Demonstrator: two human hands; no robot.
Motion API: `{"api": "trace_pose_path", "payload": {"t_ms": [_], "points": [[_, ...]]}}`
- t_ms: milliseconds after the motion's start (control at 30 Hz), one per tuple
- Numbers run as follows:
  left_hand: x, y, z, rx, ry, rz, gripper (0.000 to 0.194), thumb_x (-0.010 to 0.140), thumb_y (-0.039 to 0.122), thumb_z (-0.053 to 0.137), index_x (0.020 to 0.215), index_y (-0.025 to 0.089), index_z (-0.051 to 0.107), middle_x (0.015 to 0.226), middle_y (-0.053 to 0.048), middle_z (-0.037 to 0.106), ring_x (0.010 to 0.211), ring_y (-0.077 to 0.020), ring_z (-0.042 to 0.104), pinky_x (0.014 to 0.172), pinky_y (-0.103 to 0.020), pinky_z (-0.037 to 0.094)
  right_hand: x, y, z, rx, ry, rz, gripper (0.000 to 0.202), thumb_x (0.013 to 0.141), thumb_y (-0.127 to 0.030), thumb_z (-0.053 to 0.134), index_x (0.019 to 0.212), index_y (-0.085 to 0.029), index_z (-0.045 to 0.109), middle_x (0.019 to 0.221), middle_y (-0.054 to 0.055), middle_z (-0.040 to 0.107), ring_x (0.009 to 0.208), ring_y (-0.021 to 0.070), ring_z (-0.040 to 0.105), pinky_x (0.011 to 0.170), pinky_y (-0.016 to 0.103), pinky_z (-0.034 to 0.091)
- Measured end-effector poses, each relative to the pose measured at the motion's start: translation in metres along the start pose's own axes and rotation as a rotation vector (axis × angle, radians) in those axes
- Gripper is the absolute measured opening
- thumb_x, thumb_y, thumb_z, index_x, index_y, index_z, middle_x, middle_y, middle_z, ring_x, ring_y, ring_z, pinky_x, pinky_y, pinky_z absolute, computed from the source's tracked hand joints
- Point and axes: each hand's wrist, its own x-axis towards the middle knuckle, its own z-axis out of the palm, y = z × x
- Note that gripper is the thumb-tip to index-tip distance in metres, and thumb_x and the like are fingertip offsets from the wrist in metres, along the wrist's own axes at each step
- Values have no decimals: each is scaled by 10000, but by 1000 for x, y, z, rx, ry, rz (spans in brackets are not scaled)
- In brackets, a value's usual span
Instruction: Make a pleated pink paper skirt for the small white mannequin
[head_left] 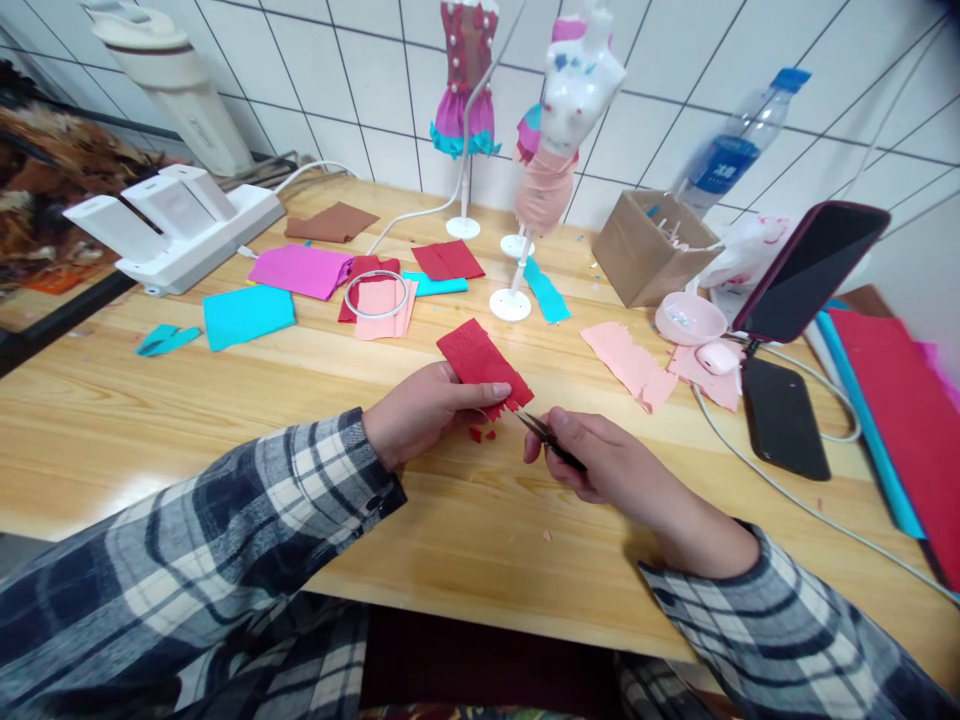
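Observation:
My left hand (431,405) pinches a piece of red crepe paper (480,360) between thumb and fingers, above the wooden table. The paper's lower right edge is cut into jagged notches. My right hand (592,455) is closed around small dark scissors (551,440), whose pointed tip is right at that notched edge. Small red scraps (484,435) lie below the paper. Behind my hands stand a mini dress form with a peach wrap (546,190) on a white stand and another in a red, pink and blue dress (466,110).
Sheets of blue (249,317), magenta (301,271) and peach paper (628,362) lie around, with a white ring (377,295). A power strip (202,240) stands left. At right are a cardboard box (651,245), a pink bowl (690,318), a propped phone (814,265), a flat black phone (785,418) and cables.

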Motion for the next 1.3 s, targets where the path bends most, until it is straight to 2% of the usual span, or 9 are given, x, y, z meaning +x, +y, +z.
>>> {"api": "trace_pose_path", "payload": {"t_ms": [100,167,300,567,867,967,1067,1167,1300], "points": [[0,2,0,22,-23,-14,333,694,371,828,882,123,708,783,-38,676,636,-131,579,585,-266,438,-6,-1,-7,167,-99,14,513,966,-605,368,1068,-176,630,635,-48,384,471,81,256,403,220,187],[0,3,-1,56,-56,-15,352,675,367,840,884,115,713,799,-51,691,672,-140,589,621,-270,444,-5,0,-11,110,-22,-62,501,943,-604,428,1110,-176,629,658,-37,395,499,88,289,414,223,207],[1,3,-3,149,-120,-9,298,705,335,821,898,126,734,791,-42,704,718,-146,597,686,-275,452,5,3,-8,-82,220,-136,436,860,-565,607,1049,-175,658,678,-19,470,552,103,378,458,225,279],[-1,3,0,336,-156,18,257,734,333,788,906,146,745,847,-36,721,791,-160,623,780,-289,474,18,12,4,66,169,-99,245,798,-381,705,885,-154,684,775,13,651,711,148,562,686,284,440],[2,-3,-1,243,-84,8,312,740,387,788,863,112,706,768,-52,698,657,-132,584,618,-257,439,17,10,2,-132,272,-125,288,824,-441,663,914,-167,663,738,-2,619,619,127,505,589,259,384],[3,-3,-1,189,-51,-5,311,734,380,795,878,119,709,775,-47,707,647,-132,589,622,-264,454,9,3,-1,-140,342,-139,454,927,-593,455,902,-183,647,636,-18,546,544,122,466,534,256,363],[3,-2,0,131,-31,4,315,721,377,810,882,124,714,763,-37,711,656,-131,592,632,-260,461,1,-3,-6,-179,240,-77,622,976,-637,258,778,-194,648,524,-25,461,489,126,445,506,264,346],[3,-2,1,117,-34,12,323,716,375,815,890,120,720,799,-44,722,671,-130,595,640,-258,458,-1,-4,-8,-345,136,-34,602,979,-621,302,711,-200,639,517,-20,471,498,132,459,518,270,345],[3,-2,1,142,-40,11,281,740,379,793,827,125,710,691,-10,681,615,-114,564,618,-254,441,3,0,-4,-494,149,-50,585,999,-575,286,694,-206,622,551,-9,506,537,141,487,566,279,358]]}}
